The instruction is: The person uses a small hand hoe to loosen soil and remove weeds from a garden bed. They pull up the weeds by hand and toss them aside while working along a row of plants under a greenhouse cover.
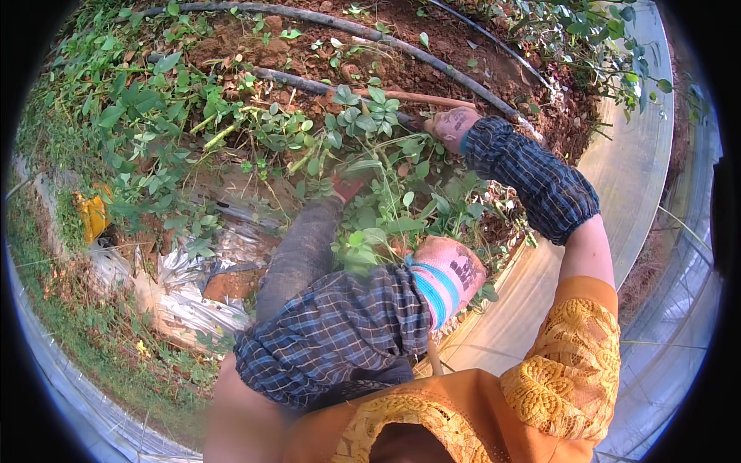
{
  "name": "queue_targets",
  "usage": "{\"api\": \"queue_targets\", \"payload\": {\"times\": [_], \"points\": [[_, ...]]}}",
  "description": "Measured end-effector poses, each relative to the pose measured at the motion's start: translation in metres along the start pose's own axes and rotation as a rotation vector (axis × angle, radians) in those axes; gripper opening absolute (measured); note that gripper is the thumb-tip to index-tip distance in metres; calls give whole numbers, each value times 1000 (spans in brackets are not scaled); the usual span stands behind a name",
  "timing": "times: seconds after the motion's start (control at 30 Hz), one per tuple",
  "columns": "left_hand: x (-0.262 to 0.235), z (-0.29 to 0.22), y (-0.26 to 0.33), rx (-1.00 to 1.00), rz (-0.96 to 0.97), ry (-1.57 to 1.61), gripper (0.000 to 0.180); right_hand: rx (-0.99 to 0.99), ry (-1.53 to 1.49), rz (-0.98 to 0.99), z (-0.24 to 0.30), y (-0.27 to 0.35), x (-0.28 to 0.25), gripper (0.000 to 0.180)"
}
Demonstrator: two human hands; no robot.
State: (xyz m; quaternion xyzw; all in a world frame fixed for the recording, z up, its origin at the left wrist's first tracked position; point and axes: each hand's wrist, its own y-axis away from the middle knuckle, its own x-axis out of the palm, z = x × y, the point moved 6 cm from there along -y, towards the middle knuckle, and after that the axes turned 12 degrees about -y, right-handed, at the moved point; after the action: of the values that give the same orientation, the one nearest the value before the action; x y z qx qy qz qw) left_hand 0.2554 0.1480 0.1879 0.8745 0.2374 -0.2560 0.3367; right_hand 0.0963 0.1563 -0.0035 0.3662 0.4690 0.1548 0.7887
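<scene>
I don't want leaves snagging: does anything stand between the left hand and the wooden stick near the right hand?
Yes: leafy green stems stand between the left hand and the wooden stick by the right hand.

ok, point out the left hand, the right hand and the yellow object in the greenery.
Left hand [454,264]: head view, on the back of its pink glove.
Right hand [453,129]: head view, on its glove.
Yellow object [94,217]: head view, on its visible middle.
</scene>
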Motion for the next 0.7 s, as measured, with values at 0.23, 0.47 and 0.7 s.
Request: {"api": "queue_targets", "payload": {"times": [0.23, 0.47, 0.7], "points": [[1, -4, -1, -4, -20, -42, 13, 278, -167, -109, -54, 66, 0, 34], [23, -10, -5, -11, 137, -34, 13, 290, -67, -8, -53, -2, 26, 34], [9, -8, -3, -5, 75, 38, 20, 565, -348, -173, -84, 62, 6, 36]]}}
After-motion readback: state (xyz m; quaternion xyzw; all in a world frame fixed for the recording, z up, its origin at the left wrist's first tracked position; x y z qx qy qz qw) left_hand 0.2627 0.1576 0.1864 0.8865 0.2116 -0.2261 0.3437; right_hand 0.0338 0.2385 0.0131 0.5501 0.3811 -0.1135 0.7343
